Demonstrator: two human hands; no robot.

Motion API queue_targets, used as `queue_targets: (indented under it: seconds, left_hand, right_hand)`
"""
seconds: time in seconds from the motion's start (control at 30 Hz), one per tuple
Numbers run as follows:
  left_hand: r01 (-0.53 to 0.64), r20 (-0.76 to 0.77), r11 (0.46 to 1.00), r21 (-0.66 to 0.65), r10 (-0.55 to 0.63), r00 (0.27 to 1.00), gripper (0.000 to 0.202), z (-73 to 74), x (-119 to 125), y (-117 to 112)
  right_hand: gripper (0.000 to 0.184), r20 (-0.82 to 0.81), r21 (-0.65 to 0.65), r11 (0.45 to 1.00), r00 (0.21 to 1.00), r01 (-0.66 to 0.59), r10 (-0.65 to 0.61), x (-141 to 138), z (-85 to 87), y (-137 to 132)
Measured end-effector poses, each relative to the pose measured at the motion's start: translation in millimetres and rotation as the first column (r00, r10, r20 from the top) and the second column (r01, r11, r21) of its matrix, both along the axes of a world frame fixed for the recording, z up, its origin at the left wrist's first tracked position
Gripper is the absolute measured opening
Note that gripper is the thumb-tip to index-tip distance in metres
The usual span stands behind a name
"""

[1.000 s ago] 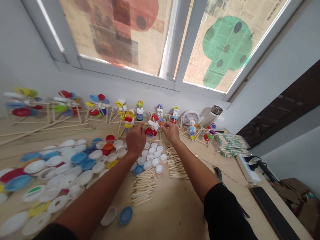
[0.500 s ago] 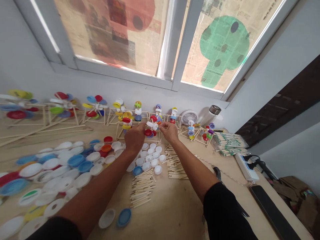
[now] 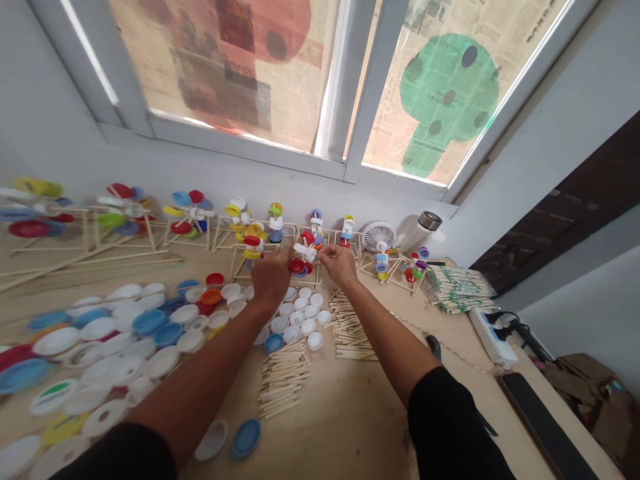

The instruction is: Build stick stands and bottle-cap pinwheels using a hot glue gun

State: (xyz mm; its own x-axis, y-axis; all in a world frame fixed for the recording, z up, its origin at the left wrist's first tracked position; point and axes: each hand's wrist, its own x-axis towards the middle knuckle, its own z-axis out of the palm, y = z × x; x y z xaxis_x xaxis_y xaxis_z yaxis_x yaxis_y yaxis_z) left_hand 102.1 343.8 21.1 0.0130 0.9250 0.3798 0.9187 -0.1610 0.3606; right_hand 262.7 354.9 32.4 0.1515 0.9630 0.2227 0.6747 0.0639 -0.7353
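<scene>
Straight ahead at the back of the table, a small bottle-cap wheel (image 3: 305,252) with red, white and blue caps sits between my two hands. My left hand (image 3: 271,275) is closed at its left side; the fingertips are partly hidden behind the knuckles. From the right, my right hand (image 3: 340,262) pinches at the wheel's side, thumb and forefinger together by the axle end. Just left of the wheel stands another cap wheel (image 3: 253,241) with yellow and red caps on a wooden stick frame. Small white caps (image 3: 301,303) lie in rows below my hands.
More cap wheels (image 3: 193,210) on stick frames line the wall. Many loose caps (image 3: 150,322) cover the left side. Short wooden sticks (image 3: 283,380) lie in piles. To the right are a fan (image 3: 379,235), a flask (image 3: 423,230), packed sticks (image 3: 460,287), a power strip (image 3: 493,337) and a phone (image 3: 547,427).
My hands stay at the same wheel with almost no movement. The view has shifted very slightly.
</scene>
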Motion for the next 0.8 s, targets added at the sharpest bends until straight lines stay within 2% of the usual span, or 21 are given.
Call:
queue_targets:
  seconds: [0.8]
  left_hand:
    - [0.006,0.156,0.998,0.062,-0.015,0.988,0.035,-12.6,-3,7]
  right_hand:
    - [0.010,-0.011,0.044,0.999,1.000,-0.028,0.028,1,-1.3,0]
